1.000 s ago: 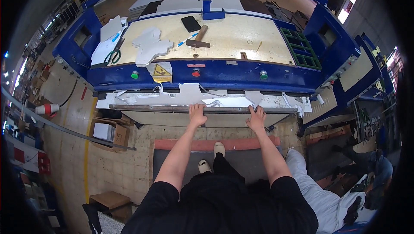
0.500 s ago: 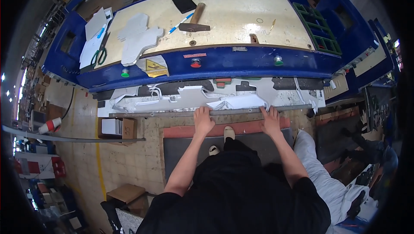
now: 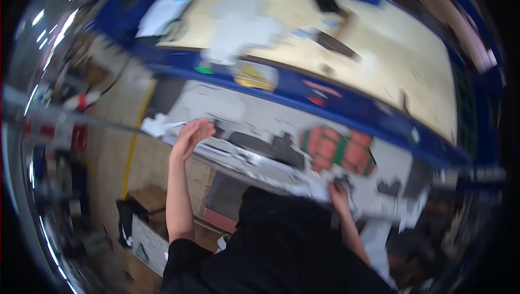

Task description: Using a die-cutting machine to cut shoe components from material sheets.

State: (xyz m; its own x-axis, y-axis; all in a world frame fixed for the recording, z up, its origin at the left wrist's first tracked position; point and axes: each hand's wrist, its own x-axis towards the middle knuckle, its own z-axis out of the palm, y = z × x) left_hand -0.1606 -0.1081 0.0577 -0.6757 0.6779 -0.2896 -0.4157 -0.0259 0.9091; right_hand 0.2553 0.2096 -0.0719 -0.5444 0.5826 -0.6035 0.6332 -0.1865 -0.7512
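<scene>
The grey sheet [image 3: 271, 114] lies at six o'clock from the desk [image 3: 390, 77], bearing a red-green block [image 3: 338, 150]. The left hand [image 3: 194, 134] has its fingers outstretched; the right hand [image 3: 339, 193], at the block's six o'clock, is blurred, its grip impossible to tell.

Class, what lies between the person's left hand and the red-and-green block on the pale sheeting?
In the head view, dark irregular patches amid the pale sheeting lie between the left hand and the red-and-green block; blur hides finer detail.
</scene>
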